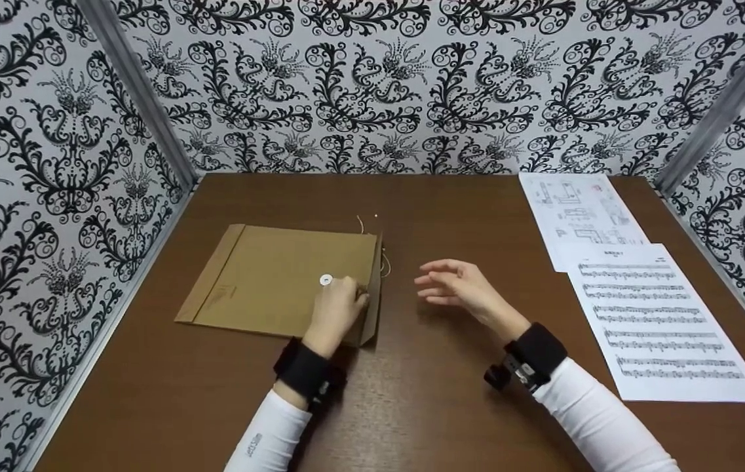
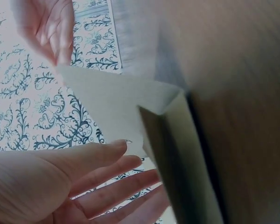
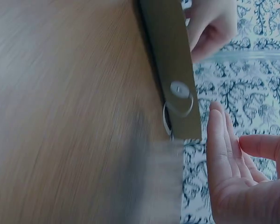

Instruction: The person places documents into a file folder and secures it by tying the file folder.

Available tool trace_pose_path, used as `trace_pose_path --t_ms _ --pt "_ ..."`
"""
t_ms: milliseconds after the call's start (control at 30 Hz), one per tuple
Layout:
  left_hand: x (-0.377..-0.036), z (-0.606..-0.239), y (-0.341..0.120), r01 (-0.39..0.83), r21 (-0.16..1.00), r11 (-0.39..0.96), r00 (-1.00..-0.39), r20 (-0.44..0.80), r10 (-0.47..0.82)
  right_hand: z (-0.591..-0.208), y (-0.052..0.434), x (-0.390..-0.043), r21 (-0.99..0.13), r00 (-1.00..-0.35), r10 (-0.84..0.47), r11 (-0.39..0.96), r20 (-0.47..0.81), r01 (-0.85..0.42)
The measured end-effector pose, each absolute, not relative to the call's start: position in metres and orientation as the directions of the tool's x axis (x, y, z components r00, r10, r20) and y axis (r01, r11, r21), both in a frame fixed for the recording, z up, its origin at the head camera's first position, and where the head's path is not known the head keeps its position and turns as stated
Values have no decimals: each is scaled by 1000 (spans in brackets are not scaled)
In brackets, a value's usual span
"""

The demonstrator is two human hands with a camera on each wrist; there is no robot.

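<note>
A brown string-tie envelope (image 1: 274, 278) lies on the table, its flap (image 1: 374, 301) raised at the right end. A white button (image 1: 326, 280) sits on its upper face. The flap carries another button (image 3: 179, 89) with a thin string (image 3: 167, 119). My left hand (image 1: 338, 308) is over the envelope's mouth. In the left wrist view, that left hand (image 2: 93, 184) has thumb and fingers apart, fingertips against the envelope's edge (image 2: 168, 163). To the right of the flap, my right hand (image 1: 464, 292) hovers above the table, holding nothing. Its fingers (image 3: 218, 144) are extended in the right wrist view.
On the right of the brown table (image 1: 431, 393) lie a sheet of music (image 1: 667, 321) and, partly under it, a sheet with line drawings (image 1: 582, 210). Patterned walls (image 1: 379, 85) stand behind and at both sides. Loose string (image 1: 385, 262) sticks out beyond the flap.
</note>
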State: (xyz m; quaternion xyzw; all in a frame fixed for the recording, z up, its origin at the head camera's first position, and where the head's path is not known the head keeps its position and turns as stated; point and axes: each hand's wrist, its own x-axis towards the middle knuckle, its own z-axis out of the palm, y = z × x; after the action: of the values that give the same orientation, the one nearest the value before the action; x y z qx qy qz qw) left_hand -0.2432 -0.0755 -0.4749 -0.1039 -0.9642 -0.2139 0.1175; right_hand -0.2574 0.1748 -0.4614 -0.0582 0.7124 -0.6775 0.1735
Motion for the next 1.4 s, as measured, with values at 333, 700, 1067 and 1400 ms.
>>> trace_pose_path --t_ms 333,700,1067,1400 --pt "-230 -460 -70 324 311 893 -908 369 200 -462 248 -248 -967 -943 -269 214 -196 140" --pt "-202 -444 -45 483 263 835 -844 393 364 -461 318 -236 -929 -966 -182 354 -184 110" --pt "-184 -452 -27 592 173 787 -780 369 505 -470 393 -224 -723 -1000 -5 690 -20 11" --pt "-176 -466 -22 679 107 726 -707 362 608 -471 457 -200 -524 -988 119 838 -100 154"
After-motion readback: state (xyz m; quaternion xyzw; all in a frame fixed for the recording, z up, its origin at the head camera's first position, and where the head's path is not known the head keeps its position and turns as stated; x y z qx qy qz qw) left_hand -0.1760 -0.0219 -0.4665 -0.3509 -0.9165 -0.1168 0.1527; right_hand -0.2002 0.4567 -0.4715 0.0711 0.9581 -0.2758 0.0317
